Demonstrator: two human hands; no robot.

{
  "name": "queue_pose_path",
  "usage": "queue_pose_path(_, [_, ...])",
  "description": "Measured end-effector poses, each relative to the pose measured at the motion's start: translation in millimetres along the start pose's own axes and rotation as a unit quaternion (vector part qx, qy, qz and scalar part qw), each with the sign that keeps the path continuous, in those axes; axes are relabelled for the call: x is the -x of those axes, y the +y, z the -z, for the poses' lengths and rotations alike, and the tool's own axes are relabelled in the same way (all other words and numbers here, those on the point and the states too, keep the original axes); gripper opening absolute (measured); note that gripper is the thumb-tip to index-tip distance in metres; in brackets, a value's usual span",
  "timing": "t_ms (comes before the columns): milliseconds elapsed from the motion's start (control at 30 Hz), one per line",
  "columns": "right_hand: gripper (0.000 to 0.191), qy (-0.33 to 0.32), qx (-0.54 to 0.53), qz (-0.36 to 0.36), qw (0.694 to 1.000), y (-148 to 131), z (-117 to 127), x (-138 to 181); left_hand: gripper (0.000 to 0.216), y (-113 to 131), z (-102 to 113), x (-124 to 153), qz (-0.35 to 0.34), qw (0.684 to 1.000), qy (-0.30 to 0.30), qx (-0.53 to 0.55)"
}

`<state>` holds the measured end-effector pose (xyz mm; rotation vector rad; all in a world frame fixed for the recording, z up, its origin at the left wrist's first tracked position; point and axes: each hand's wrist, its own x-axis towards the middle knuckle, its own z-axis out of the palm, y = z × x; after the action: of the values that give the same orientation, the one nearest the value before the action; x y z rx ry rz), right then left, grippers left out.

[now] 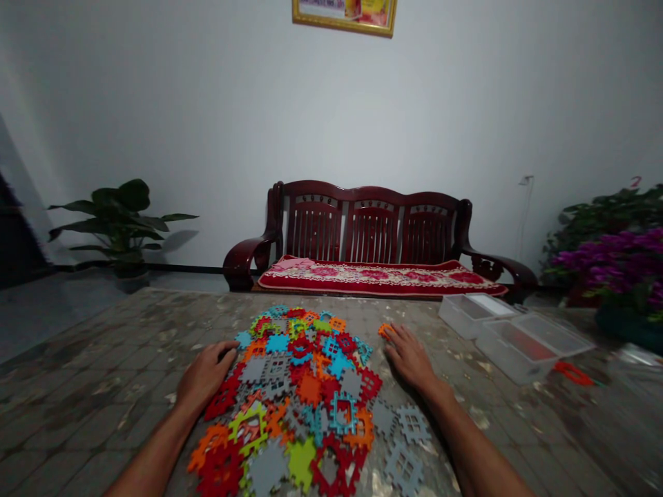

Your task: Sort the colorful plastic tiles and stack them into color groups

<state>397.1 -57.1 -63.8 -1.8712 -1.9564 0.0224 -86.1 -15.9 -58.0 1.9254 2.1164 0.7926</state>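
Observation:
A broad pile of interlocking plastic building tiles (pixel 309 390) in red, orange, blue, green and grey lies before me, some solid and some with window cut-outs. At the pile's left edge rests my left hand (pixel 206 376), thumb and forefinger apart, its fingertips beside a light blue tile (pixel 243 339). To the right of the pile, my right hand (pixel 409 355) has its fingers at an orange tile (pixel 386 331), which they partly cover. Nearer to me, grey window tiles (pixel 405 468) lie inside my right forearm.
Two clear plastic boxes (pixel 528 345) stand on the patterned table (pixel 129 386) at the right, with an orange-red item (pixel 573 373) beside them. Behind the table is a dark wooden bench (pixel 373 221) with a red cover. Plants stand left (pixel 121 214) and right (pixel 616 262).

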Motion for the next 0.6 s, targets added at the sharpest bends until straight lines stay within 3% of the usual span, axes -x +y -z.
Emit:
queue_pose_path(167, [0.051, -0.065, 0.045, 0.004, 0.997, -2, 5, -5, 0.046, -1, -1, 0, -0.003, 1.000, 0.012, 0.007])
queue_pose_path(600, [0.047, -0.009, 0.154, -0.142, 0.978, 17, 31, 1, 0.052, -8, -5, -4, -0.011, 1.000, 0.000, -0.007])
